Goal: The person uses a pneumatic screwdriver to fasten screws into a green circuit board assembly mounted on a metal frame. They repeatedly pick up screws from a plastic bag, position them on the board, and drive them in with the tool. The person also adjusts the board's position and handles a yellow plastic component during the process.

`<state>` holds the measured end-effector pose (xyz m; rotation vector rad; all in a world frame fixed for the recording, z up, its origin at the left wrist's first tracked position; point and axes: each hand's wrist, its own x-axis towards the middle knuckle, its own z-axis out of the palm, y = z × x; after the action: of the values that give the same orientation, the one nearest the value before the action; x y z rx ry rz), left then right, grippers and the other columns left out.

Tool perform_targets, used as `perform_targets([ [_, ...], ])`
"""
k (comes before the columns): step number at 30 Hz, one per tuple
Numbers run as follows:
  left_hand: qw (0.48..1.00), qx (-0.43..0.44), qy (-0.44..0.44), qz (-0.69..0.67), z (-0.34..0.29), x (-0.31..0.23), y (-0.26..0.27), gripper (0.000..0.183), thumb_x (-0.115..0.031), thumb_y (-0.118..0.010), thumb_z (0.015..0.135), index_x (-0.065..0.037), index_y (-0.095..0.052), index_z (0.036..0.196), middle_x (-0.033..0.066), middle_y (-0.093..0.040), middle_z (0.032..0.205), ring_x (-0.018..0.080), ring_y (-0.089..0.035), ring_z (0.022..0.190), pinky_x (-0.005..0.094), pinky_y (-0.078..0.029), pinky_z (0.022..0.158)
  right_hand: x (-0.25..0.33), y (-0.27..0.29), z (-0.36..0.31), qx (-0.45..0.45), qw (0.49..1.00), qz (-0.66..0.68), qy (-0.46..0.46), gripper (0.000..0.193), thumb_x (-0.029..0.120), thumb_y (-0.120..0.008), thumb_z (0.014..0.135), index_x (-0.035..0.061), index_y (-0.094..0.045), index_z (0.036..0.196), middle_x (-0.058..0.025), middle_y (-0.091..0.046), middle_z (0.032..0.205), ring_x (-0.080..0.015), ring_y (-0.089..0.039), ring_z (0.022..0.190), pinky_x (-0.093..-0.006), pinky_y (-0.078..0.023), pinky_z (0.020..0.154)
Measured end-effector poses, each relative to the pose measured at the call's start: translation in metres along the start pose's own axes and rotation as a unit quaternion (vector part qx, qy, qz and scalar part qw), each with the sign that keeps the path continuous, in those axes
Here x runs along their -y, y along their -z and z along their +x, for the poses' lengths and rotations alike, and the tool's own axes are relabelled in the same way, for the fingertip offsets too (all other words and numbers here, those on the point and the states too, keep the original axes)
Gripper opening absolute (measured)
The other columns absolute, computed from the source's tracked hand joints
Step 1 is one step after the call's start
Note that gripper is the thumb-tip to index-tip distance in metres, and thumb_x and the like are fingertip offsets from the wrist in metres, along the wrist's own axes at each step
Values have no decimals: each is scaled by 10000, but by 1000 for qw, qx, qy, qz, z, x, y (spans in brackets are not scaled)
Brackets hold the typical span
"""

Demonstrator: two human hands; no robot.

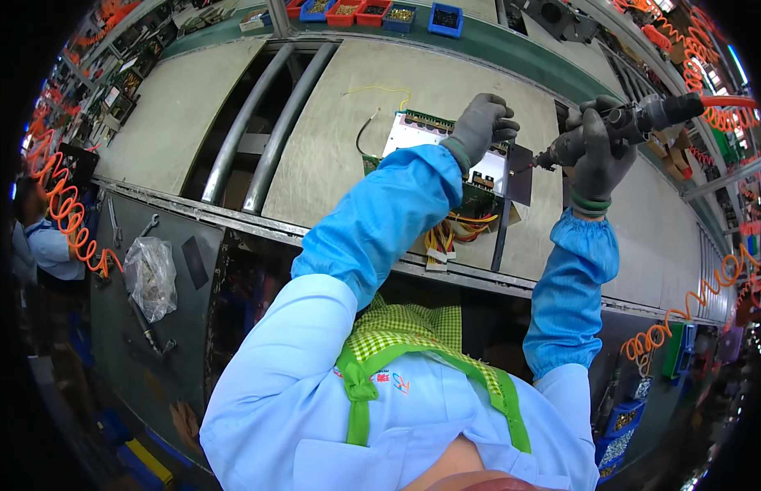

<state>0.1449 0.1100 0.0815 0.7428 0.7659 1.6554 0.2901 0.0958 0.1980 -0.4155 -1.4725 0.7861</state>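
My right hand [601,157], in a grey glove, is wrapped around an air-powered screwdriver [560,149] with a red hose at its back end. The driver's thin bit points left, at the dark flat plate [520,186] along the right side of an electronic assembly [409,137]. That assembly has a white panel, green circuit boards and a bundle of coloured wires [446,236] with white connectors at its near side. Over its far part hovers my left hand [483,129], also gloved in grey. Its fingers are curled together, and what they may hold is hidden.
Steel rollers [270,135] cross the bench on the left. Blue and red bins [372,11] of small parts line the far edge. A clear plastic bag [151,278] and tools lie on the dark side table. Coiled orange hoses [650,344] hang about. Another person [49,245] is at far left.
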Motion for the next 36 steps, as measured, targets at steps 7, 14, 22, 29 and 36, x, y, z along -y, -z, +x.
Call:
perform_targets([
  [7, 779, 209, -108, 581, -49, -7, -9, 382, -296, -602, 796, -87, -599, 1116, 147, -613, 982, 302, -606, 915, 367, -481, 797, -5, 5, -5, -18, 1000, 8, -15, 268, 59, -627, 776, -21, -536, 1015, -101, -598, 804, -164, -621, 655, -282, -513, 584],
  [14, 718, 227, -60, 655, -51, -8, -4, 442, -354, -621, 779, -134, -587, 1160, 138, -626, 1020, 319, -602, 962, 404, -475, 828, -10, 2, -9, -13, 1000, 3, 5, 255, 59, -627, 771, -20, -544, 999, -113, -608, 814, -175, -626, 663, -287, -519, 587],
  [22, 716, 241, -39, 654, -47, -9, -4, 433, -374, -618, 781, -135, -594, 1142, 138, -634, 993, 320, -610, 946, 402, -476, 822, -16, 11, -9, 4, 1000, 17, 9, 246, 30, -604, 779, -19, -549, 1014, -110, -607, 840, -172, -624, 666, -278, -521, 593],
  [29, 718, 251, -35, 648, -46, -10, -2, 410, -381, -617, 785, -147, -600, 1120, 136, -625, 994, 311, -606, 947, 397, -473, 815, -13, 12, -4, 91, 987, 107, -84, 269, 26, -589, 791, -12, -546, 1054, -112, -604, 865, -168, -616, 690, -280, -522, 593],
  [36, 727, 245, -36, 640, -45, -7, -1, 420, -380, -609, 784, -152, -587, 1136, 123, -642, 1015, 304, -619, 945, 391, -482, 812, -19, 6, -8, 71, 996, 48, -27, 266, 21, -613, 770, -14, -558, 1028, -113, -603, 875, -175, -628, 710, -290, -531, 609],
])
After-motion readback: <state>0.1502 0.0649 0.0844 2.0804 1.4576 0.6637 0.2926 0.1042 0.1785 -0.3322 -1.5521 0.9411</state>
